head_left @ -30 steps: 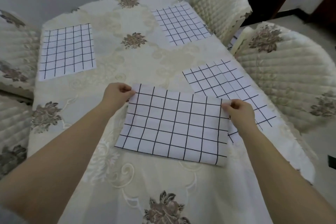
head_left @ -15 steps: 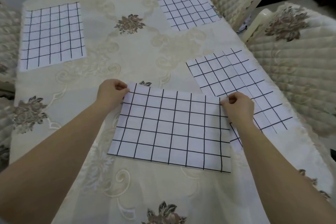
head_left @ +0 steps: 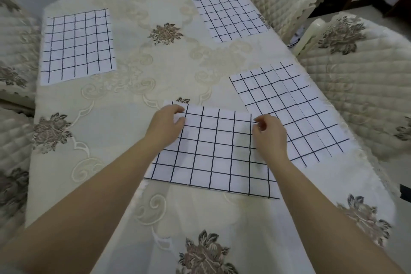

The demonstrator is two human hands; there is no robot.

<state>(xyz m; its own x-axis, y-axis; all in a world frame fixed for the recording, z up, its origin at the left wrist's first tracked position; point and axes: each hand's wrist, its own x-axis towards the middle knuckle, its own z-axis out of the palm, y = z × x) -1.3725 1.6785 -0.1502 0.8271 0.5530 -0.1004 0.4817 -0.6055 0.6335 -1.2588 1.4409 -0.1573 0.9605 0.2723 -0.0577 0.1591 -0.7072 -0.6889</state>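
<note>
On the embroidered tablecloth (head_left: 124,104) the checked cloth (head_left: 213,151) lies just left of the neighbour cloth (head_left: 289,104). Your left hand (head_left: 165,124) pinches its corner away from that neighbour; your right hand (head_left: 270,135) curls its fingers, grip unclear. Uneven pulling could drag it over the neighbour.

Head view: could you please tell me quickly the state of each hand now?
Left hand: pinching the near checked cloth at its far left corner.
Right hand: fingers curled at its far right corner; grip cannot be told.
</note>
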